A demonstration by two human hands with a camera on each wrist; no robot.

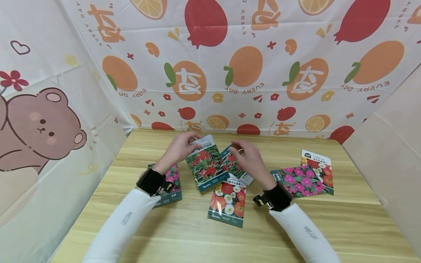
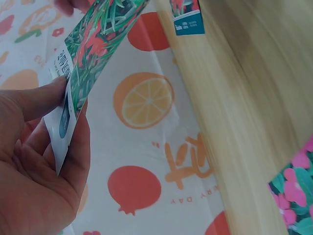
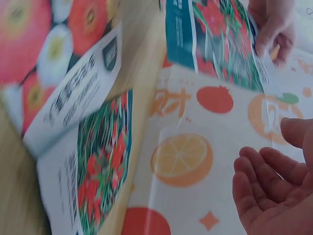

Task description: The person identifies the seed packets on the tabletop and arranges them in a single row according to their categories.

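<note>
My left hand [image 1: 179,148] pinches a seed packet with red flowers [image 1: 207,164] by its white top edge, thumb on the front. The packet is held tilted over the middle of the table. Close by on the right, my right hand [image 1: 251,160] has loosely bent fingers with nothing between them, as the right wrist view shows. It hovers over a second red-flower packet [image 1: 232,165], which lies with its white end towards me. This one meets a packet of orange and white flowers [image 1: 227,204]; the held packet hides part of both in the head view.
A pink-flower packet [image 1: 172,186] lies below my left wrist, partly covered by it. On the right, another pink-flower packet [image 1: 304,180] overlaps a packet with orange and white flowers [image 1: 323,170]. A fruit-printed cloth [image 1: 213,106] hangs behind the wooden table [image 1: 263,237].
</note>
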